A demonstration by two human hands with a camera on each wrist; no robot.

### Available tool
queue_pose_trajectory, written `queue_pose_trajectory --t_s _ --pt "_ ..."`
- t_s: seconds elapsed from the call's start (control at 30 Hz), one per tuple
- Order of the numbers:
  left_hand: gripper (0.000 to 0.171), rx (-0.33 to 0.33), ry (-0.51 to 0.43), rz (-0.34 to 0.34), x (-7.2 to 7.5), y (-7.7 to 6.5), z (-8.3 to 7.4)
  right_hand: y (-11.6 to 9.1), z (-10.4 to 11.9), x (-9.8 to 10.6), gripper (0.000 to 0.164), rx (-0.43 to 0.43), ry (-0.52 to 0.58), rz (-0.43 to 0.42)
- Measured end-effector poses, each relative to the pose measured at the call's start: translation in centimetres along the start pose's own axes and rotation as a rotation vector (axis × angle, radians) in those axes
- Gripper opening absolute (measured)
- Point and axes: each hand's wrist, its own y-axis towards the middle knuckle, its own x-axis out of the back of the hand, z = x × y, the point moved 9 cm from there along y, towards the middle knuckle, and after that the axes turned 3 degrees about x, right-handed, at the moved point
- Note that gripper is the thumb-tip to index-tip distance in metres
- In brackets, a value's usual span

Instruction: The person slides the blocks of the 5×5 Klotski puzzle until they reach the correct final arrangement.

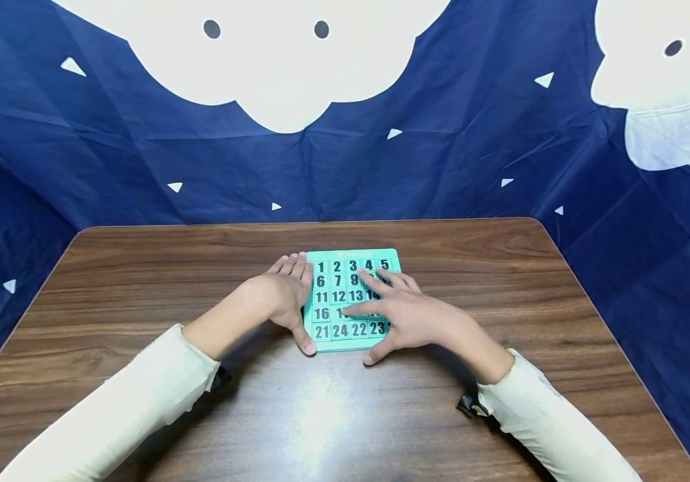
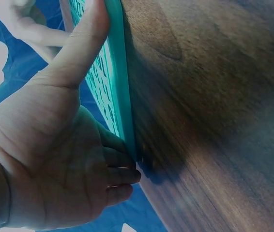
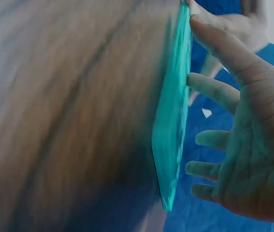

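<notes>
A turquoise number slide puzzle (image 1: 348, 343) lies flat on the table, its black-numbered tiles in rows. "21 24 22 23" reads along its lowest row. My left hand (image 1: 285, 294) rests along the puzzle's left side, fingers straight, with the thumb at the near left corner. In the left wrist view that thumb (image 2: 86, 38) lies against the puzzle's edge. My right hand (image 1: 411, 314) is spread over the puzzle's right half, covering several tiles. Its index finger reaches the tile row starting with 16; the right wrist view shows this fingertip (image 3: 195, 81) at the puzzle's face.
The brown wooden table (image 1: 140, 288) surrounds the puzzle. Behind it hangs a dark blue curtain (image 1: 345, 174) with white cloud shapes and small triangles. Black straps (image 1: 471, 406) show under the pale sleeves (image 1: 140, 388).
</notes>
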Motion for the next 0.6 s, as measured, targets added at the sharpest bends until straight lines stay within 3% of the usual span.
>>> queue_pose_trajectory --t_s 0.17,0.4,0.6 --pt "0.17 0.003 -0.003 0.001 -0.1 0.1 0.0 -0.4 0.0 0.0 0.088 0.027 0.025 -0.012" --pt "0.171 0.007 0.003 0.0 -0.1 0.1 0.0 -2.6 -2.2 1.3 0.073 -0.042 0.03 -0.07" --pt "0.17 0.003 0.006 0.003 0.0 -0.1 0.0 -1.6 -1.5 0.3 0.081 -0.005 0.052 -0.022"
